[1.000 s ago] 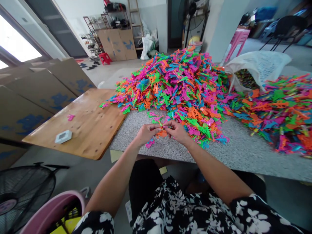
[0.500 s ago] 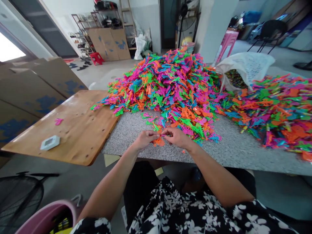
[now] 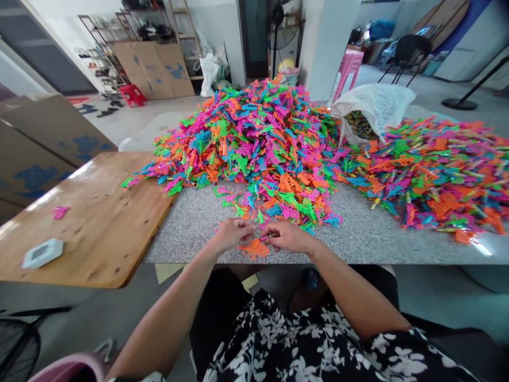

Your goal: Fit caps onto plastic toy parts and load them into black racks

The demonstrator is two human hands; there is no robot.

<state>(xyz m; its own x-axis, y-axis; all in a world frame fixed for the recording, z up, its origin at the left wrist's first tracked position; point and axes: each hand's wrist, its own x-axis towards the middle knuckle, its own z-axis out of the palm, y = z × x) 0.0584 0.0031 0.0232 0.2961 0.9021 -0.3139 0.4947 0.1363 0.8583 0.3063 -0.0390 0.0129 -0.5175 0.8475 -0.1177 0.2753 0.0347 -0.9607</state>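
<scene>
A slim, glossy pink piece (image 3: 265, 237) is pinched in the right hand (image 3: 289, 237), right over the speckled bench (image 3: 350, 239)! Bright orange plastic (image 3: 254, 248) is seen beneath; whether anything's gripped by the curled left hand (image 3: 231, 235) can't be told.

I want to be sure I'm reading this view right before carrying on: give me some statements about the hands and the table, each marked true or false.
1. The right hand holds a small pink piece. True.
2. The white device lies on the wooden board. True.
3. The orange plastic just below the hands lies on the wooden board. False: the orange plastic lies on the grey tabletop.
4. The white bag is left of the tallest heap. False: the white bag is right of the tallest heap.
</scene>
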